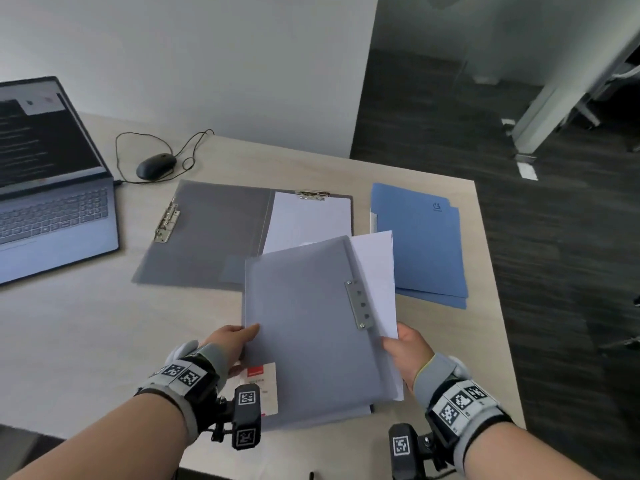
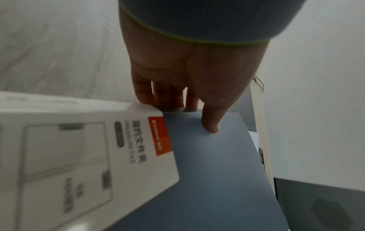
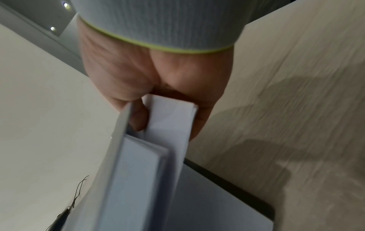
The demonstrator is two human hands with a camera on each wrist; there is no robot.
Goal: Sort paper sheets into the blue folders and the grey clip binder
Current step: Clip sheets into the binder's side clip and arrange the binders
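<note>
A person stands at a pale wooden desk [image 1: 86, 323], seen from above their hands. Both hands hold a grey binder [image 1: 304, 327] lifted over the desk's near edge, its cover partly raised. The left hand [image 1: 230, 341] grips the cover's left edge, thumb on top and fingers curled beneath. The right hand [image 1: 408, 351] pinches a thin stack of white sheets [image 1: 375, 278] at their near corner, thumb above and fingers below; the sheets sit under the raised cover and stick out past its right side. A metal strip [image 1: 359, 304] runs along the cover's right edge. A white label with a red band [image 1: 261, 386] shows at the binder's lower left.

Behind it, mid-desk, a second grey clip binder [image 1: 207, 233] lies open and flat, with a white page [image 1: 308, 220] held under the clip on its right half. Blue folders [image 1: 420, 244] lie stacked near the desk's right edge, just beside that open binder. At the far left corner stands an open laptop [image 1: 52, 181], and beside it a black mouse [image 1: 156, 165] with a looping cord.
</note>
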